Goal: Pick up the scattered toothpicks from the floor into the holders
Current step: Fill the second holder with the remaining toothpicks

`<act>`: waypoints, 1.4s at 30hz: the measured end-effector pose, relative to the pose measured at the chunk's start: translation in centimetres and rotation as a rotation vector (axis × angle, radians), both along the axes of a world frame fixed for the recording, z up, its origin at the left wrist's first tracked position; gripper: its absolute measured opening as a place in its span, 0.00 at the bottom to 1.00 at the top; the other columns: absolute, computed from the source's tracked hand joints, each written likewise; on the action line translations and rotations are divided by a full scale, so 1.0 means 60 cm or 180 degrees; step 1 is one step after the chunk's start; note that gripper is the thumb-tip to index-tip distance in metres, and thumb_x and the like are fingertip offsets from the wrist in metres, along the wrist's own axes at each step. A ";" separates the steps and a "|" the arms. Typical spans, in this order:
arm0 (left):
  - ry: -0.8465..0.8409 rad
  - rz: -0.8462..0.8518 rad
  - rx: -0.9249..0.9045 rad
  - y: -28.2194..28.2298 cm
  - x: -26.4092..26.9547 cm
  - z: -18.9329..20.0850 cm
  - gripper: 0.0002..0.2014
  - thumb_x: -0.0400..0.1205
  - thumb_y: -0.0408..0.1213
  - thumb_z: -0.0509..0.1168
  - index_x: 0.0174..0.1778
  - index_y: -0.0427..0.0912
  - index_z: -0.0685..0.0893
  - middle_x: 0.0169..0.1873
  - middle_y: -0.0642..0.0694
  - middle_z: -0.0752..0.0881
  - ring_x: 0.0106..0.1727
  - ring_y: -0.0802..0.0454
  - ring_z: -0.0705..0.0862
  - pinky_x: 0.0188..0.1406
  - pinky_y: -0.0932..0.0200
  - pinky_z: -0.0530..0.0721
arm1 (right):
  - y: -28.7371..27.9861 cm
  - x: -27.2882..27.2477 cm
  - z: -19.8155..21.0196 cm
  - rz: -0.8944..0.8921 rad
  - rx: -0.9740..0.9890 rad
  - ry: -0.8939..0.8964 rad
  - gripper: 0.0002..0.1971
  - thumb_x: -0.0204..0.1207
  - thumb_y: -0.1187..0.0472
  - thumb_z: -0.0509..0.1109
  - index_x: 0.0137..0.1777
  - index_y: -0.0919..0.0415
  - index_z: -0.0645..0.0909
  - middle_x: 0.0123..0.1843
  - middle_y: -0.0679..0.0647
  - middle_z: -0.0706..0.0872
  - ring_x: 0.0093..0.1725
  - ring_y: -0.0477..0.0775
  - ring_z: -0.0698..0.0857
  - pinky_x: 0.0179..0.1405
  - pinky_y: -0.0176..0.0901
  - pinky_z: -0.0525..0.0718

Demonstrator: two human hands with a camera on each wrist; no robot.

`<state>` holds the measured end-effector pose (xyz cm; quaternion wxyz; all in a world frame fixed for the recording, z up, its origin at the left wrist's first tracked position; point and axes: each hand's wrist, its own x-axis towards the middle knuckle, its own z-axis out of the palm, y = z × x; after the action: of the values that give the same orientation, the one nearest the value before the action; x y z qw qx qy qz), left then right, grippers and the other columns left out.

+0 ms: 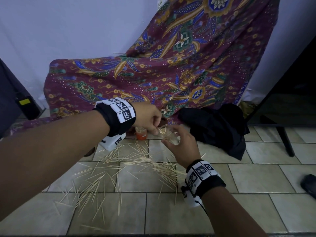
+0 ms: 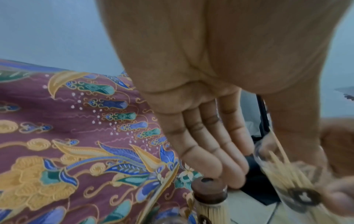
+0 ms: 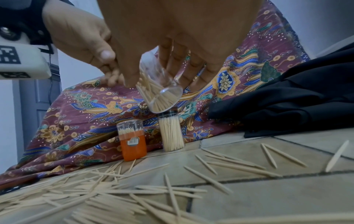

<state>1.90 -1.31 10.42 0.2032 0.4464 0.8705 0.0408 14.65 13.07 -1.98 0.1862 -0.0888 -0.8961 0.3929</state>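
- Pale floor tiles (image 1: pixel 256 177) with dark grout lines are carrying the scene; a lavender wall (image 1: pixel 68 31) is standing behind, and a maroon batik cloth (image 1: pixel 188 65) is draping down it onto the floor.
- A black cloth (image 1: pixel 217 127) is lying bunched on the tiles just right of the hands, and a dark furniture leg (image 1: pixel 285 142) is slanting down beyond it.
- Scattered toothpicks (image 1: pixel 130 168) are lying across the tiles in a loose spread below and between the two forearms.
- The right hand (image 1: pixel 183 144) is holding a clear holder (image 3: pixel 159 89) tilted above the floor, thumb on one side and fingers on the other; loose toothpicks are sitting inside it.
- The left hand (image 1: pixel 147 118) is reaching over from the left with fingertips bunched at the clear holder's mouth; whether its grip is holding toothpicks I cannot tell.
- An orange holder (image 3: pixel 133 141) and a black-capped holder (image 3: pixel 171 130) are standing upright side by side at the cloth's edge, both packed with toothpicks.
- Bare tile is lying open to the lower right, near a dark object (image 1: pixel 309 184) at the frame's edge.
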 end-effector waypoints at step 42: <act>0.0466 -0.0324 0.0768 0.003 0.001 -0.055 0.07 0.80 0.44 0.70 0.52 0.50 0.87 0.44 0.55 0.86 0.44 0.56 0.83 0.42 0.62 0.75 | 0.046 0.032 0.015 -0.0294 -0.0126 -0.0026 0.20 0.71 0.51 0.80 0.59 0.43 0.77 0.56 0.40 0.82 0.53 0.41 0.80 0.52 0.35 0.77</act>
<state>1.95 -1.15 7.10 0.0859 0.5129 0.8480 0.1021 16.57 15.84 -1.07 0.1988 -0.1353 -0.8839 0.4012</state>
